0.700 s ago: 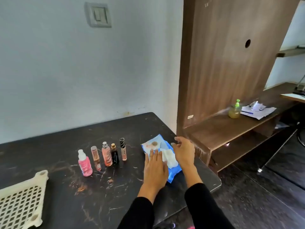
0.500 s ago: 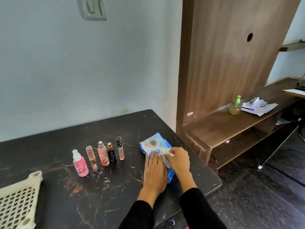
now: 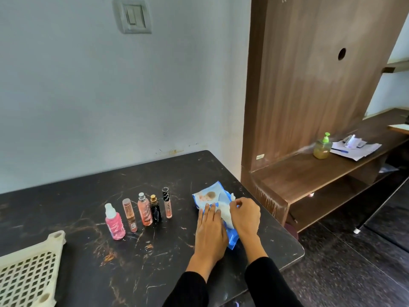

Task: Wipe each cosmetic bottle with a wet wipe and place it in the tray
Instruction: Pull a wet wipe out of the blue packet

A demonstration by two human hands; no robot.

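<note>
Several cosmetic bottles stand in a row on the dark table: a pink spray bottle (image 3: 114, 222), a slim peach tube (image 3: 129, 214), a peach spray bottle (image 3: 144, 209), a small black bottle (image 3: 155, 208) and a tall tube with a black cap (image 3: 167, 203). To their right lies a blue wet-wipe pack (image 3: 208, 196). My left hand (image 3: 210, 229) presses flat on the pack. My right hand (image 3: 244, 216) pinches a white wipe (image 3: 225, 212) at the pack's opening. A cream lattice tray (image 3: 26, 275) sits at the lower left.
The dark marble table (image 3: 155, 258) ends close to the right of the pack. Beyond it stands a wooden shelf unit (image 3: 309, 171) with a green-pump soap bottle (image 3: 322, 147) and papers (image 3: 356, 147). A wall switch (image 3: 132, 16) is above.
My right hand moved from the pack's far right edge onto its middle and pinched a white wipe, which now lifts out. My left hand stays flat on the pack.
</note>
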